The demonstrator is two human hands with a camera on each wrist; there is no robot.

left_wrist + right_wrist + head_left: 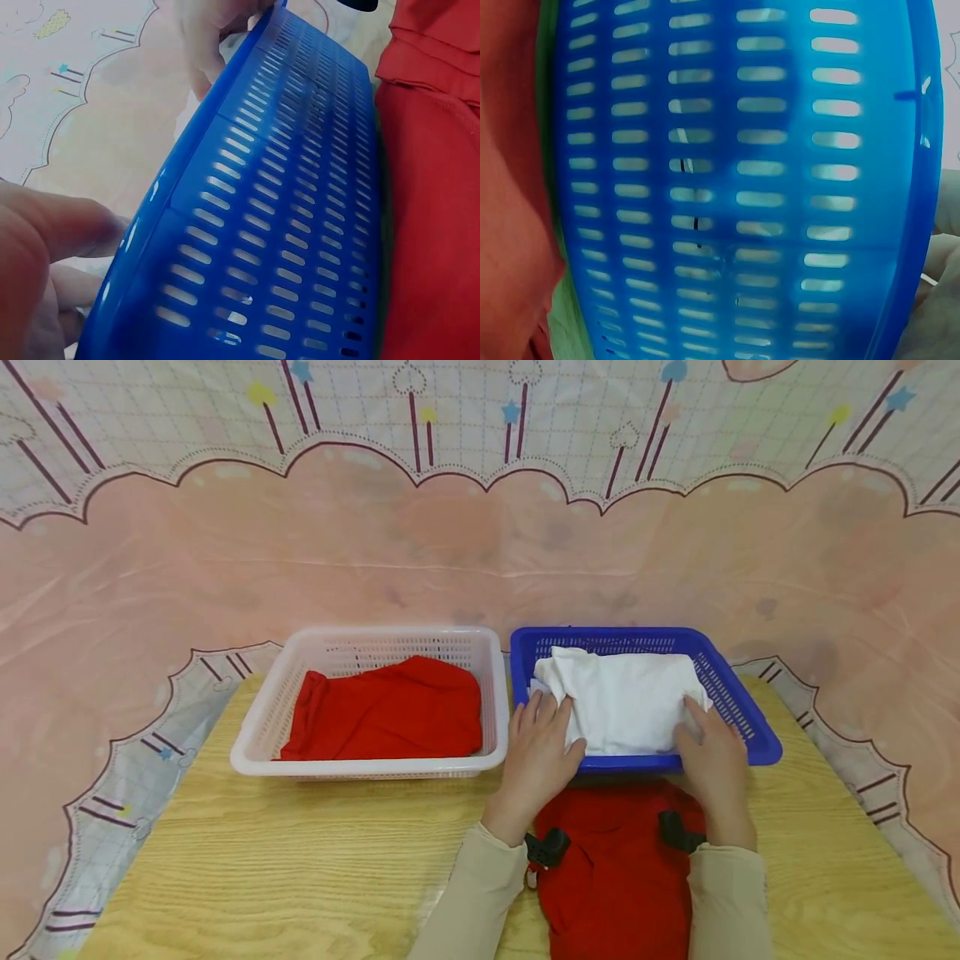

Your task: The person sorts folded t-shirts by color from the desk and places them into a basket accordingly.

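Observation:
A folded white cloth (630,702) lies inside the blue basket (759,750), in the head view's right half. My left hand (534,758) reaches over the near left rim, its fingertips touching the cloth's left edge with the thumb spread apart. At the cloth's right edge, my right hand (712,767) touches the fabric with its index finger and thumb. The left wrist view shows the left hand (45,255) behind the blue basket's slotted wall (277,195). In the right wrist view, that wall (712,180) hides most of the right hand (941,300).
A red garment (618,885) lies on the wooden table (315,868) between my forearms, just in front of the blue basket. To the left stands a white basket (251,747) holding folded red cloth (390,714). A patterned curtain (375,552) hangs behind both baskets.

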